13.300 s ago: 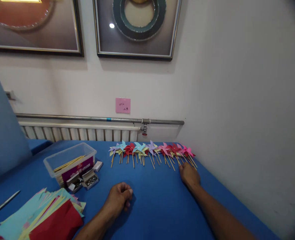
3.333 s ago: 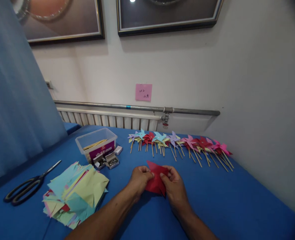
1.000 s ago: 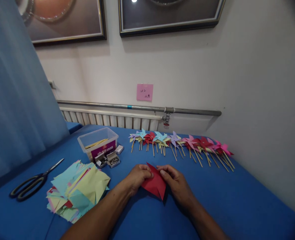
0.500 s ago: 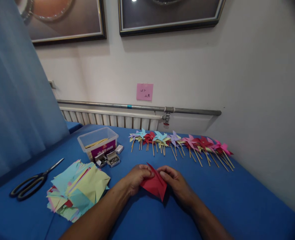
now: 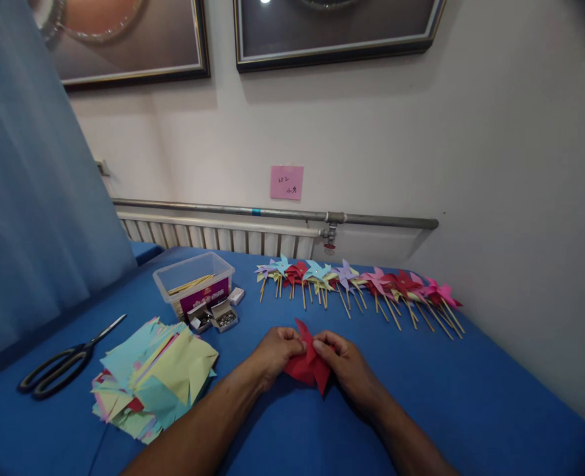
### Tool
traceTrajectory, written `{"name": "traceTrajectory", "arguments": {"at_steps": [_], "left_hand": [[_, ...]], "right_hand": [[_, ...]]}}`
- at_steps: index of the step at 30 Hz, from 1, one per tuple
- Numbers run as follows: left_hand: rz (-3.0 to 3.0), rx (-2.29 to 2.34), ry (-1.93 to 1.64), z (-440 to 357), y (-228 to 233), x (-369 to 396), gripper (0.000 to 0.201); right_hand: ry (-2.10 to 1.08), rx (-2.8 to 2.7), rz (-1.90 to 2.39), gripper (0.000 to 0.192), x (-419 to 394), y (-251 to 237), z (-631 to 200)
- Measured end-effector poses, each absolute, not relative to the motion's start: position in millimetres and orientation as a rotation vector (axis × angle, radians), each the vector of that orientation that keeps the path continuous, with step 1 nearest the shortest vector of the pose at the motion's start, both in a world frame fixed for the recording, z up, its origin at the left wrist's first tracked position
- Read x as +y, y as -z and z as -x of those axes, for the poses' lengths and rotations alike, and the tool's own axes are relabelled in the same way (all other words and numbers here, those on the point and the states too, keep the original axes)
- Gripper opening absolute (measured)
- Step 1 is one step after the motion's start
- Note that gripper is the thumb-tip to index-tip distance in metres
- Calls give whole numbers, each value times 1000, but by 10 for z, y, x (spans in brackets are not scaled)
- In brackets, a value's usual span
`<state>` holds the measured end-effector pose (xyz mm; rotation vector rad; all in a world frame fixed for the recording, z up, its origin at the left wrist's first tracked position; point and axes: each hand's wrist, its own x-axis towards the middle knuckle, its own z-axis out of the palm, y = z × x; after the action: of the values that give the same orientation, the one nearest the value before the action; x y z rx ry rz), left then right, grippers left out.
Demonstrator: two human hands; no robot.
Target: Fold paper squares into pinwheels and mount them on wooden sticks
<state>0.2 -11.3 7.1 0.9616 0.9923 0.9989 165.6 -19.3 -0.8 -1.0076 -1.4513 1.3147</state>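
Note:
A red sheet of cut paper [image 5: 308,367] is held between both hands above the blue table, its corners bent in toward the middle and one point sticking up. My left hand [image 5: 278,354] pinches its left side between thumb and fingers. On the other side, my right hand [image 5: 342,357] grips a folded corner near the centre with thumb and forefinger. Left of my left forearm lies a pile of cut paper squares [image 5: 160,377] in yellow, blue, pink and red. Finished pinwheels [image 5: 346,274] on sticks lie in a row beyond the hands.
Black-handled scissors [image 5: 69,360] rest at the left. A clear plastic box [image 5: 193,281] holds thin wooden sticks. Small open boxes of metal pins [image 5: 224,316] stand before it, beside a little white box [image 5: 236,296]. A blue curtain [image 5: 39,198] hangs at the left; a radiator [image 5: 213,235] lines the wall.
The red paper is folded further: my right hand has brought a corner inward to the middle, closer to my left fingertips. Other things stay where they were.

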Motion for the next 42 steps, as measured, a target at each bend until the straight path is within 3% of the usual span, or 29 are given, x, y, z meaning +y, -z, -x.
{"name": "traceTrajectory", "arguments": {"at_steps": [22, 42], "left_hand": [[-925, 1061, -1117, -100, 90, -95, 18], [-910, 1063, -1099, -106, 47, -120, 32]], "right_hand": [[-913, -1330, 1216, 29, -197, 176, -1474], [-734, -1383, 1340, 26, -244, 165, -1491]]}}
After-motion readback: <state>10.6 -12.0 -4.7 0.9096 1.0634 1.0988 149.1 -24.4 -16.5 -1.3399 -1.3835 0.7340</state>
